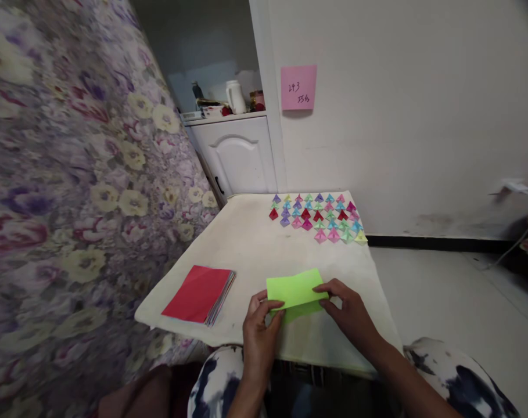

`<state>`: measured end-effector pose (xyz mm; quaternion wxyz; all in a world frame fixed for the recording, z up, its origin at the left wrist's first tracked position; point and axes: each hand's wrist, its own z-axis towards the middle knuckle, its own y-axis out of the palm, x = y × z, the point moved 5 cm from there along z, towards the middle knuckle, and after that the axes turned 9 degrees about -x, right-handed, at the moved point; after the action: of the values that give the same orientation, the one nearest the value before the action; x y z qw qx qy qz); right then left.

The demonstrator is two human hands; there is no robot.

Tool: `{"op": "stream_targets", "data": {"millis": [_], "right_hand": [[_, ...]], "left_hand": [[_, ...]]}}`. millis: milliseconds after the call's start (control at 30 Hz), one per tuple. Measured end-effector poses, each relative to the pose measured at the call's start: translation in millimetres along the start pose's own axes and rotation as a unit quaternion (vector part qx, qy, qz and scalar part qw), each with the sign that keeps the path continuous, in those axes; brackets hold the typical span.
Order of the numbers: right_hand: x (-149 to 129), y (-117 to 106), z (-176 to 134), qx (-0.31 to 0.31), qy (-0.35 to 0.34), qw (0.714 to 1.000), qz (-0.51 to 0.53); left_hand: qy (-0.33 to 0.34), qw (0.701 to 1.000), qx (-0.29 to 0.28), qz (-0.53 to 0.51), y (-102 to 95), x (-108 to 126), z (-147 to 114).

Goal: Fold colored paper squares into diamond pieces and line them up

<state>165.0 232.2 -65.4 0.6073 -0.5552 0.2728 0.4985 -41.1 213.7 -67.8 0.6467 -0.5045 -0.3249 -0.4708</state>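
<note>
A bright yellow-green sheet of paper (295,288), folded over on itself, is held between both hands just above the near part of the table. My left hand (261,319) pinches its lower left corner between thumb and fingers. At the right end, my right hand (342,305) grips the paper the same way, fingers on top and thumb below. The lower layer of the sheet shows darker beneath the upper one. To the left lies a stack of coloured paper (198,294) with a red sheet on top.
Several rows of small folded paper pieces (318,215) in many colours stand at the table's far right. The cream-covered table (229,238) meets the wall, which bears a pink note (298,87). A floral curtain (89,191) hangs at left; a white cabinet (237,159) stands behind.
</note>
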Motion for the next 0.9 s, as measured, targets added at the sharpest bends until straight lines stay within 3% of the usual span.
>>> {"op": "stream_targets", "data": {"millis": [400,600,767,900], "right_hand": [[-10,-4,-2,0.044,-0.032,0.997,-0.051],[-6,0,-1,-0.026,0.042,0.998,0.036],[-2,8,-1,-0.046,0.063,0.994,0.074],[13,20,-2,-0.072,0.109,0.971,0.199]], "left_hand": [[0.023,0.991,0.021,0.128,-6.4,15,-4],[-0.065,0.993,-0.076,0.057,1.6,9,-3],[-0.109,0.98,-0.165,-0.003,25.0,4,-5],[-0.161,0.972,-0.157,-0.068,36.7,-10,-10]]}}
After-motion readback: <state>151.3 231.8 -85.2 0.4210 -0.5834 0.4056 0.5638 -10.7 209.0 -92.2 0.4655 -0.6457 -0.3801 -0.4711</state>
